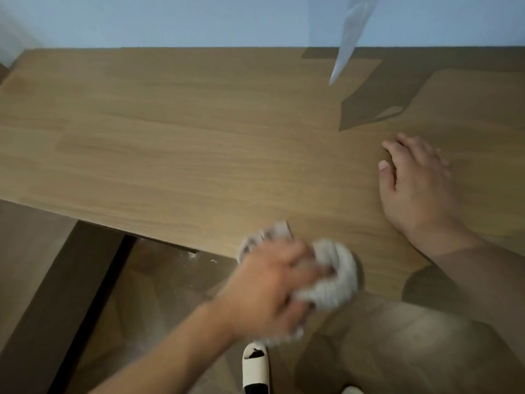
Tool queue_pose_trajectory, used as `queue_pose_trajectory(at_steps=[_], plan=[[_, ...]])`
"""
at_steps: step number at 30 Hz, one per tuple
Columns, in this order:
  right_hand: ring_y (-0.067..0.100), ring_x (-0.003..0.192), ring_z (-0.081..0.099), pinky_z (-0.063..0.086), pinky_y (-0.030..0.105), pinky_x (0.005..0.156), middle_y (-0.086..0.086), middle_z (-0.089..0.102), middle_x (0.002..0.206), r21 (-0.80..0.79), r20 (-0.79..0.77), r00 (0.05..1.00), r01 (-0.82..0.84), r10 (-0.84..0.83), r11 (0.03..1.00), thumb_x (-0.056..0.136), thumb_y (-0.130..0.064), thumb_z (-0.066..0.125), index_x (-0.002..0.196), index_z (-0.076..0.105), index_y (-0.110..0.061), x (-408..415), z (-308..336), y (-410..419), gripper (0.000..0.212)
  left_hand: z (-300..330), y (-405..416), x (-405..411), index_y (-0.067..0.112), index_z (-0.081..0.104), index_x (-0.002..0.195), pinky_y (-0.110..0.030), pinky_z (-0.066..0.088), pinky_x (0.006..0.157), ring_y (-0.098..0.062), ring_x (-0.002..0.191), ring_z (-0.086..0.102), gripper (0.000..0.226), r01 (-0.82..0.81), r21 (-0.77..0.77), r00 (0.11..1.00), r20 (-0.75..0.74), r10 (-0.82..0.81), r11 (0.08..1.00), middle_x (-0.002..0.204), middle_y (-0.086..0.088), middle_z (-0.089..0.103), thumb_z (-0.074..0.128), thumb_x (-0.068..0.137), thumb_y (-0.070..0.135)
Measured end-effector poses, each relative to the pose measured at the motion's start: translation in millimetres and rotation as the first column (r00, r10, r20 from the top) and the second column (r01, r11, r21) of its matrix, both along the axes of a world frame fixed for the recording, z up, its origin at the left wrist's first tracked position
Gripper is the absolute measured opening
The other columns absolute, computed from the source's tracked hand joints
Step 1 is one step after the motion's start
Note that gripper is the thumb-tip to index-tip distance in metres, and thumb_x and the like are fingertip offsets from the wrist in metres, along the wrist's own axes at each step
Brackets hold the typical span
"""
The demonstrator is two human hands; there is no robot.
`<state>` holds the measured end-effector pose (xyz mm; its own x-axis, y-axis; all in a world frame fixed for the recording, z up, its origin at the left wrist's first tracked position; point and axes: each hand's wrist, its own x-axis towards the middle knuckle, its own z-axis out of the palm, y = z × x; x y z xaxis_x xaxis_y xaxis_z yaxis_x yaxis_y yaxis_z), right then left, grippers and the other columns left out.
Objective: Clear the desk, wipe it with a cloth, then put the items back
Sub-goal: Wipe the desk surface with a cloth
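Wood-grain desk [199, 143]: left hand [272, 288] grips a crumpled grey cloth [332, 277] at its near edge; right hand [417, 183] lies flat, fingers spread.

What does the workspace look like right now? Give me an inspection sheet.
Surface: wooden desk, bare top in view.
Job's things: grey cloth, bunched, at the desk's near edge.
Clutter: nothing seen.
Grippers: left hand grips the cloth, blurred; right hand rests flat on the desk, fingers straight.
Cables: nothing seen.
Surroundings: pale blue wall behind; a pale pointed object hangs over the far edge; a black-and-white slipper on the floor.
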<state>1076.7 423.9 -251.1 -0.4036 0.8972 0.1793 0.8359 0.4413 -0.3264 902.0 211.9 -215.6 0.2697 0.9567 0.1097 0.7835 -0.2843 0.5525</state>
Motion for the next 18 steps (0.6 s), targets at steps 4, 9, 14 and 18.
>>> queue_pose_trajectory(at_steps=[4,9,14,18], plan=[[0.029,0.143,0.033,0.019,0.049,0.121,0.011,0.043,0.152,-0.013,0.001,1.000,-0.005,0.005,1.000,0.103,-0.022,0.039,0.139,0.052,-0.012,0.0,3.4,-0.2,0.039,32.2,21.4,-49.3,0.013,0.059,0.094,-0.035,0.042,0.073,-0.015,0.086,0.047,0.013,-0.266,0.227,0.964,0.093,0.251,0.937,0.089,-0.008,0.053,0.048,0.088,0.017],[0.026,0.146,0.029,0.015,0.047,0.123,0.009,0.039,0.154,-0.020,0.026,1.000,0.008,-0.007,1.000,0.104,-0.022,0.036,0.143,0.047,-0.013,0.8,4.1,-1.1,0.041,16.5,86.1,-170.7,0.004,0.057,0.105,-0.043,0.042,0.084,-0.037,0.100,0.053,0.035,-0.911,0.182,0.355,-0.113,0.928,0.370,0.111,-0.020,0.053,0.039,0.085,0.027],[0.029,0.147,0.027,0.013,0.047,0.123,0.012,0.036,0.156,-0.029,0.028,0.998,0.057,-0.056,0.998,0.104,-0.022,0.034,0.145,0.044,-0.011,0.1,2.0,-0.6,0.044,-19.7,73.1,-51.1,0.008,0.065,0.108,-0.041,0.044,0.068,-0.040,0.086,0.059,0.038,-0.835,0.218,0.474,-0.178,0.862,0.505,0.105,-0.021,0.059,0.044,0.086,0.031],[0.030,0.145,0.031,0.017,0.048,0.121,0.012,0.040,0.154,-0.036,0.020,0.998,0.063,-0.062,0.997,0.098,-0.027,0.030,0.142,0.049,-0.012,-2.0,3.7,-1.1,0.050,-3.6,29.6,65.1,0.020,0.061,0.117,-0.034,0.043,0.068,-0.028,0.083,0.056,0.039,-0.301,0.066,0.932,-0.192,0.308,0.951,0.104,-0.007,0.058,0.053,0.084,0.038]])
